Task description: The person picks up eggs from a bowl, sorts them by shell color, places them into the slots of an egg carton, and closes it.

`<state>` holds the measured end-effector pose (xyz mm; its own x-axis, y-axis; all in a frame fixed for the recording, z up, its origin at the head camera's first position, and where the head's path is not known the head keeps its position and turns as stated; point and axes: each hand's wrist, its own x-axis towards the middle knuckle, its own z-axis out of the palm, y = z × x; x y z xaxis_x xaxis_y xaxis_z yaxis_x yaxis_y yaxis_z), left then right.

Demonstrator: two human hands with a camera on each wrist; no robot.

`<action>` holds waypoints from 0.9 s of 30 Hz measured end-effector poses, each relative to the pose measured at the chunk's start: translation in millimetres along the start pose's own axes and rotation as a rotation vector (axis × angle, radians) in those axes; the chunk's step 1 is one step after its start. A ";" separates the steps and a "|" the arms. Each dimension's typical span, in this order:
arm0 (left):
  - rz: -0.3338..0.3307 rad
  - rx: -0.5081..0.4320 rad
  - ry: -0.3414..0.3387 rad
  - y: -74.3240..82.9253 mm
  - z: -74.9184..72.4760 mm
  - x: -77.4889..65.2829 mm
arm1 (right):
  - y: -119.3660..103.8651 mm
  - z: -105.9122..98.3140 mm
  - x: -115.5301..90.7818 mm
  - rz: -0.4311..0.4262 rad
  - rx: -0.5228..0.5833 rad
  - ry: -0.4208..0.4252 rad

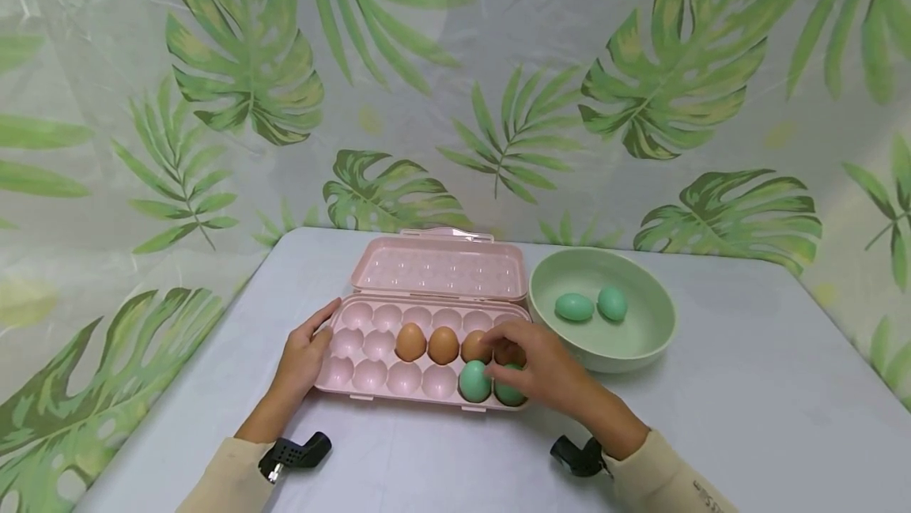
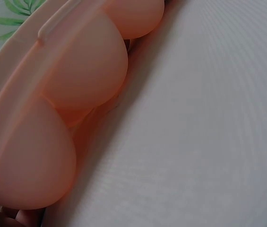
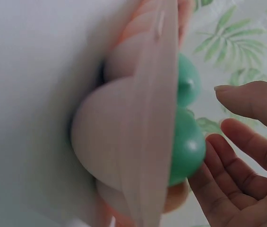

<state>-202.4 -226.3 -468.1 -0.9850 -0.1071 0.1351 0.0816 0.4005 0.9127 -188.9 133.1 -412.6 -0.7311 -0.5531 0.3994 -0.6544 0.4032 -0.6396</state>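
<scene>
A pink egg carton (image 1: 403,377) lies with its lid (image 1: 440,268) swung back. Several brown eggs (image 1: 444,345) sit in its middle row, and two green eggs (image 1: 475,381) fill the right end of the front row. My left hand (image 1: 302,359) grips the carton's left edge, thumb at the rim; in the left wrist view fingertips (image 2: 27,217) show beneath a cup. Over the right end hovers my right hand (image 1: 544,367), thumb and fingers spread with nothing between them. In the right wrist view its fingers are close beside the nearer green egg (image 3: 187,146).
Right of the carton, close against it, stands a pale green bowl (image 1: 651,339) with two more green eggs (image 1: 574,307) inside. A white-covered table (image 1: 754,386) bears everything. Behind it hangs a leaf-patterned sheet (image 1: 498,39). Each wrist wears a black camera (image 1: 295,454).
</scene>
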 end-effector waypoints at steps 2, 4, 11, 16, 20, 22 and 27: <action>0.004 0.002 0.003 0.6 -0.6 0.9 | -0.2 -4.4 2.0 0.002 -0.023 0.019; 0.005 0.003 0.010 0.4 -1.0 1.5 | 0.0 -8.7 2.9 0.020 -0.031 0.035; -0.010 -0.002 0.003 -2.6 -0.9 2.7 | 5.0 -22.6 0.0 0.082 -0.050 0.088; 0.001 -0.007 0.009 -4.1 0.0 3.3 | 10.4 -31.7 -1.8 0.080 -0.065 0.117; 0.002 -0.011 0.011 -3.8 0.4 3.2 | 13.2 -37.8 -3.3 0.074 -0.074 0.133; 0.001 -0.012 0.009 -3.4 0.2 3.3 | 13.9 -40.0 -4.1 0.077 -0.082 0.141; -0.001 -0.013 0.002 -2.6 0.2 2.3 | 15.1 -44.3 -5.8 0.097 -0.088 0.148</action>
<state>-204.9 -227.4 -470.2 -0.9848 -0.1099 0.1347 0.0823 0.3881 0.9179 -203.1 174.7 -395.5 -0.8077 -0.3978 0.4352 -0.5891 0.5150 -0.6227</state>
